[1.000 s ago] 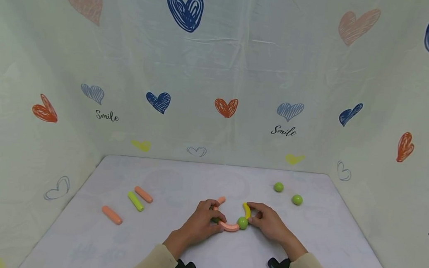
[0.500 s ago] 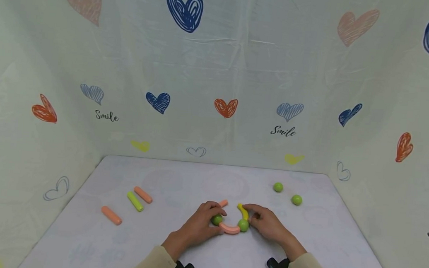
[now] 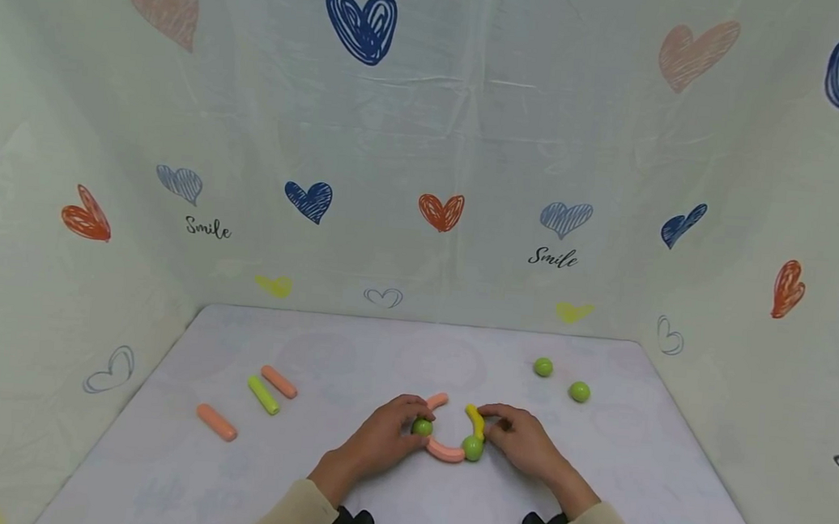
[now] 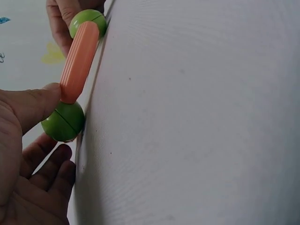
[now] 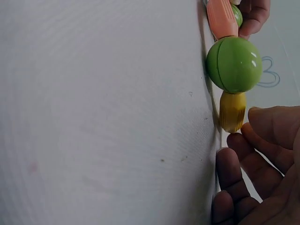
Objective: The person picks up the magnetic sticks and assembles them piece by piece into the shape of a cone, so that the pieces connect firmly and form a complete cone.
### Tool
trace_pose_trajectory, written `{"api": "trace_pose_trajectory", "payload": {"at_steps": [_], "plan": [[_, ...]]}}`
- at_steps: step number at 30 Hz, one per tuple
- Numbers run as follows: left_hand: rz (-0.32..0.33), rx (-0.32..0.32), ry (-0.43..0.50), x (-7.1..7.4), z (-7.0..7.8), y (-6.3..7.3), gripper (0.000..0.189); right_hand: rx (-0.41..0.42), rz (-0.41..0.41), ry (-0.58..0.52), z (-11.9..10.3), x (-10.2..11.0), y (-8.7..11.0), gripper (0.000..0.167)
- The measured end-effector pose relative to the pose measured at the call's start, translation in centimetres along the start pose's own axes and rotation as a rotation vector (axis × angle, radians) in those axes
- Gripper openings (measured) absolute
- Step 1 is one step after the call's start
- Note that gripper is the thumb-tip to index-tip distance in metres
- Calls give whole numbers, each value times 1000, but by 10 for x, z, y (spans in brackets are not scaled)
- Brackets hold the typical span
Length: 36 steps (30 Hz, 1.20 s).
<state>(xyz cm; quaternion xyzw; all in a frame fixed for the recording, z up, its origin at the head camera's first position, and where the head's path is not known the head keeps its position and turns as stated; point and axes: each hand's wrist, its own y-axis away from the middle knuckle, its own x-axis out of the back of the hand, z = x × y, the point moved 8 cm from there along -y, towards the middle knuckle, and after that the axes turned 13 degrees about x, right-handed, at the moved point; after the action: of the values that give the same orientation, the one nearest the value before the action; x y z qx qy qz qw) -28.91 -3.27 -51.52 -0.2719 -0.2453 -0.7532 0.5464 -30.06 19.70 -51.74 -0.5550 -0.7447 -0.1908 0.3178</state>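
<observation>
A chain of toy pieces lies at the middle of the table: a pink curved rod (image 3: 445, 451) joins two green balls. My left hand (image 3: 382, 434) holds the left green ball (image 3: 422, 427) between thumb and fingers; the thumb also lies against the pink rod's end in the left wrist view. Past that ball, a second pink rod (image 3: 439, 400) extends away, partly behind the fingers. On the right green ball (image 5: 234, 64) sits a yellow curved rod (image 3: 476, 420). My right hand (image 3: 524, 441) holds this yellow rod along its outer side, index finger near the far end, thumb near the ball.
To the left lie two straight orange rods (image 3: 217, 422) and a yellow-green rod (image 3: 263, 395). Two loose green balls (image 3: 544, 366) rest at the back right. White sheeting (image 3: 405, 253) with printed hearts surrounds the table's back and sides.
The chain's near part has slid slightly toward me. The yellow rod's far end has swung left, then nearer. My left hand has shifted a little left, showing more of its green ball.
</observation>
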Motion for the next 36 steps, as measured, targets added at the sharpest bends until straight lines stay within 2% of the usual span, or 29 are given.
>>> {"api": "trace_pose_trajectory", "payload": {"at_steps": [11,17,21,27,32,36], "plan": [[-2,-12,24,3,0,0,31,-9,45,-1,1,-1,0,27],[-1,16,40,3,-1,0,28,-5,101,-18,4,5,0,28],[2,29,44,3,-1,0,29,-24,196,-25,12,20,0,32],[9,50,52,2,-4,-1,32,-37,356,2,27,56,4,41],[15,90,87,1,-7,-3,34,-57,418,2,39,79,9,43],[32,93,110,1,-9,-3,34,-69,445,5,43,87,12,42]]}}
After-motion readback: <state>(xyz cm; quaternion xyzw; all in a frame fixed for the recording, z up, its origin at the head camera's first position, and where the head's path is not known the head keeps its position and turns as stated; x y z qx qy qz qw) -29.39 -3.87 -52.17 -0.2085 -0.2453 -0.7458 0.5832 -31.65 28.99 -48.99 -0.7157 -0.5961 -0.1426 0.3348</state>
